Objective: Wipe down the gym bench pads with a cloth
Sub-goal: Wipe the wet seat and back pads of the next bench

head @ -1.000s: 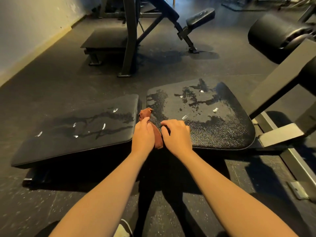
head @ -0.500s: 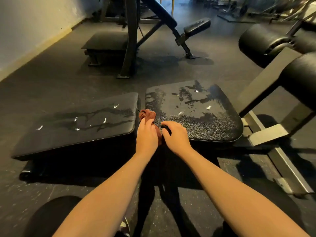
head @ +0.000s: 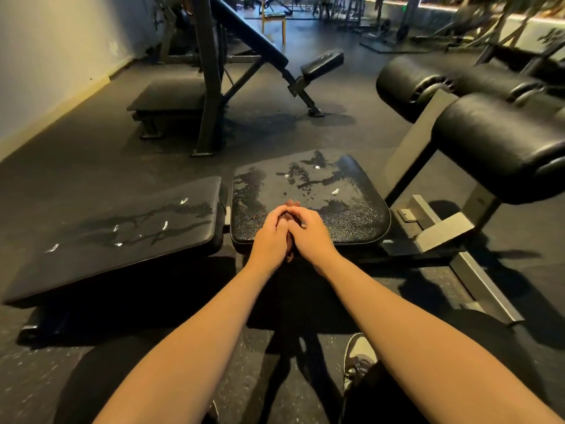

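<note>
Two black bench pads lie in front of me, both streaked with wet patches and small white foam spots: the long back pad (head: pixel 122 240) on the left and the seat pad (head: pixel 342 203) on the right. My left hand (head: pixel 270 237) and my right hand (head: pixel 310 234) are pressed together over the seat pad's near edge, fingers curled round a bunched reddish-brown cloth (head: pixel 289 206). Only a small tip of the cloth shows above the fingers and a sliver below the palms; the rest is hidden.
Black padded rollers (head: pixel 501 142) on a grey steel frame (head: pixel 440 228) rise at the right. Another incline bench (head: pixel 253 41) and a low platform (head: pixel 168 99) stand behind. A white wall (head: pixel 46 56) runs along the left. My shoe (head: pixel 357 359) rests on the rubber floor.
Both hands moved right from the gap between the pads onto the seat pad and closed together, gathering the cloth, which lay stretched out before, into a bundle.
</note>
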`<state>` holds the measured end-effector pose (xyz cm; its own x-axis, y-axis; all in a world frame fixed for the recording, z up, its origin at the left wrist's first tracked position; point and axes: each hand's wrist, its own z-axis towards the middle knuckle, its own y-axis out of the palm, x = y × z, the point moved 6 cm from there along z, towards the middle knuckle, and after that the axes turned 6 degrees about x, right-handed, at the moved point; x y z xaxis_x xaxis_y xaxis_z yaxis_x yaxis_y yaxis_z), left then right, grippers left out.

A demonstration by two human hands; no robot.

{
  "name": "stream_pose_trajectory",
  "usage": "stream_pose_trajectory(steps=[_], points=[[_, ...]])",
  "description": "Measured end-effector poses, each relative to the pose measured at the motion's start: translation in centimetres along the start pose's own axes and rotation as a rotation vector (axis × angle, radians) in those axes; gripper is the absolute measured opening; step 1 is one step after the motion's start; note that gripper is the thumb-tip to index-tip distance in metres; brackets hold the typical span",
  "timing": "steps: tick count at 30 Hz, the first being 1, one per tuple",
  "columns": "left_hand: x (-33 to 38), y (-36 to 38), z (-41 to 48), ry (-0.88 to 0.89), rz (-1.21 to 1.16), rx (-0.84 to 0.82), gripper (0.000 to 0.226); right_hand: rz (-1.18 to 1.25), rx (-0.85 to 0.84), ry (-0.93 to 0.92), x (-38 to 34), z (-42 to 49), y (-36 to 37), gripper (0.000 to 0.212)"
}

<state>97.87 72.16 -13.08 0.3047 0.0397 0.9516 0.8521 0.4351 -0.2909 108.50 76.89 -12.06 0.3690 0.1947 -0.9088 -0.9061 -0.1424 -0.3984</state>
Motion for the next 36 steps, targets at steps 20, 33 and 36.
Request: stream_pose_trajectory(steps=[20,33,36], points=[[-5.3,-5.3,5.9,0.183,0.468,0.135,0.038,-0.475,0.115,-0.059,1.2,5.6,3.8,0.036],[-4.9,-4.6,7.4,0.31,0.482,-0.014,0.036,-0.494,0.264,-0.023,1.6,7.2,-0.2,0.046],[-5.3,-4.7,7.3,0.256,0.44,0.023,0.037,-0.569,0.156,0.002,2.2,7.4,0.9,0.048]])
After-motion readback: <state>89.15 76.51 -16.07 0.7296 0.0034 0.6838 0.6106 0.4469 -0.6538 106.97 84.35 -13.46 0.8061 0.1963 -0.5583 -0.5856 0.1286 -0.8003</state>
